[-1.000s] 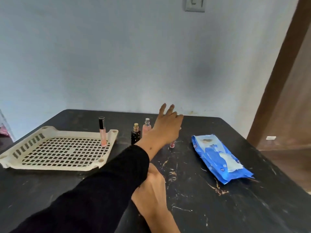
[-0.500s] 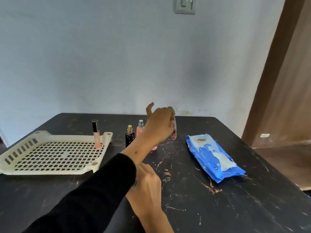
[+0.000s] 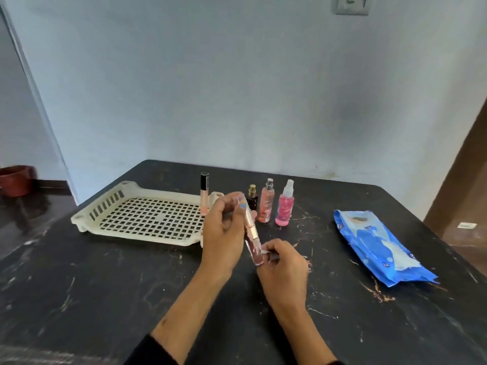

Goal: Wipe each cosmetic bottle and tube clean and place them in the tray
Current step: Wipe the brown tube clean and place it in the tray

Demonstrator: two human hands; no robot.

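A plain room in a home: a painted pale-blue wall with a light switch at 1 o'clock, a brown wooden door frame at 3 o'clock, a dark marbled table, and a terracotta pot on the floor at 9 o'clock

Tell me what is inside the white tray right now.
The white tray holds one upright lip gloss tube near its far right corner; the grid floor shows bare elsewhere. The left hand covers the tray's near right corner, so that spot cannot be checked.
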